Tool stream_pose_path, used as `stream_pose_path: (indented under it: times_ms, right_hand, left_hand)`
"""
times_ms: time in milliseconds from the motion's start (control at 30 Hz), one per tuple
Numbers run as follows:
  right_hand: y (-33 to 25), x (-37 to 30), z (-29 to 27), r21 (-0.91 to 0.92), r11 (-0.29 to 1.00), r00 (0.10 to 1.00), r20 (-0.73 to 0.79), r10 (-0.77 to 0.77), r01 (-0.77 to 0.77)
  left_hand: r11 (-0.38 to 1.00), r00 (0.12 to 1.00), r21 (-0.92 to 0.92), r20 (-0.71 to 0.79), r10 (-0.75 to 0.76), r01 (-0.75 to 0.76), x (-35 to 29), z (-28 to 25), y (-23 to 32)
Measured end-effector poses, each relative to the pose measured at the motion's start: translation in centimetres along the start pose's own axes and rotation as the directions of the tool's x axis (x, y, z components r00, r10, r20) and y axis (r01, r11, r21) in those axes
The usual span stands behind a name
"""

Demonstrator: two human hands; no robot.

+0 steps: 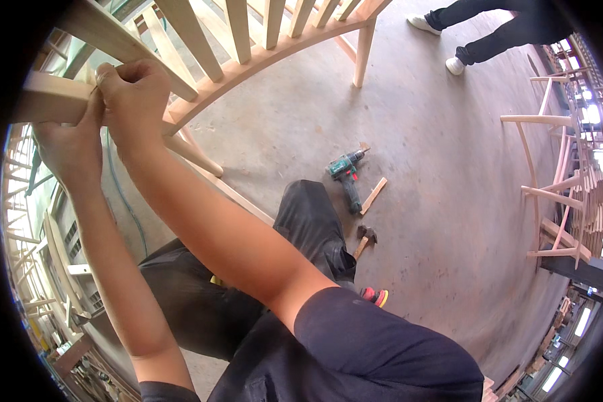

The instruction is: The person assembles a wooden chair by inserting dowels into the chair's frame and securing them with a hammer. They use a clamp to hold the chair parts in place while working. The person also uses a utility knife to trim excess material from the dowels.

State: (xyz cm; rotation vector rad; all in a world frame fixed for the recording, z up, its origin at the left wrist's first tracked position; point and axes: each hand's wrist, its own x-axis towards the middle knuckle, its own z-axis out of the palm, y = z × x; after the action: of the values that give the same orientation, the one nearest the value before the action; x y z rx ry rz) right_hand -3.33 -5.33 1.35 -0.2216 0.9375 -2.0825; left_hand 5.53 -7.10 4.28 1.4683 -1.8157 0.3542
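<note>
At the upper left, my left hand (72, 151) is closed around the end of a pale wooden rail (57, 97), its thumb along the end face. My right hand (137, 94) is beside it, fingers bent into a pinch at the rail's corner; whatever lies between the fingertips is too small or hidden to name. Behind my hands stands a pale wooden piece of furniture with a row of slats (236, 30) set into a curved bottom rail (275, 57). One of its legs (364, 53) reaches the floor.
On the concrete floor lie a green cordless drill (346, 174), a thin wood strip (374, 195) and a hammer (365, 240). A red and yellow round tool (376, 295) is by my leg. Wooden frames (546, 120) stand at right. Another person's legs (479, 47) show at the top right.
</note>
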Motion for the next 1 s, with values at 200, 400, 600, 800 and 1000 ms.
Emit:
stream_pose_path:
  times_ms: [200, 400, 600, 800, 1000]
  right_hand:
    - [0.3, 0.2, -0.1, -0.110, 0.981, 0.987, 0.025, -0.161, 0.163]
    - [-0.5, 0.5, -0.6, -0.212, 0.962, 0.983, 0.098, -0.154, 0.171]
    - [-2.1, 1.0, -1.0, -0.312, 0.940, 0.987, 0.119, -0.106, 0.138]
    - [-1.0, 0.1, -0.4, -0.277, 0.940, 0.968, 0.203, -0.146, 0.200]
    - [-1.6, 0.6, -1.2, -0.212, 0.958, 0.966, 0.212, -0.148, 0.194]
  left_hand:
    - [1.000, 0.999, 0.025, -0.035, -0.007, 0.008, -0.2, -0.1, 0.4]
    - [0.952, 0.984, 0.254, -0.010, 0.180, -0.172, 0.3, -1.5, -1.1]
    - [0.991, 0.760, -0.094, 0.650, -0.009, 0.093, 5.0, -5.7, -1.0]
    - [0.914, 0.497, -0.393, 0.775, 0.390, -0.104, 13.6, -8.0, -5.3]
    - [0.894, 0.073, -0.364, 0.931, 0.358, 0.262, 16.4, -0.9, -1.4]
